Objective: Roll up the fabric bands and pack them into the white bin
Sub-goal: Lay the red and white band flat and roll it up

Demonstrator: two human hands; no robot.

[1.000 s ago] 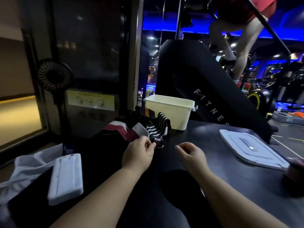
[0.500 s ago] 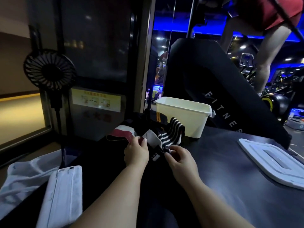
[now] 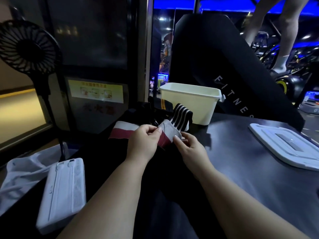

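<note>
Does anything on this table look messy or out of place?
Nothing looks damaged or spilled. The unrolled bands lie in a loose heap beside the white bin, and a white lid lies flat on the table, well to the bin's right. The left hand and right hand pinch the red-and-white band.

a black fan point(image 3: 28, 47) stands on a stalk at far left, with a yellow sign point(image 3: 95, 91) on the panel beside it. on the dark worktop point(image 3: 241, 178) a flat white case point(image 3: 63, 192) lies just beside a white cloth point(image 3: 25, 171). a white lid point(image 3: 284, 145) lies flat at right. behind it slants a black machine point(image 3: 224, 66) lettered "fitne".
</note>
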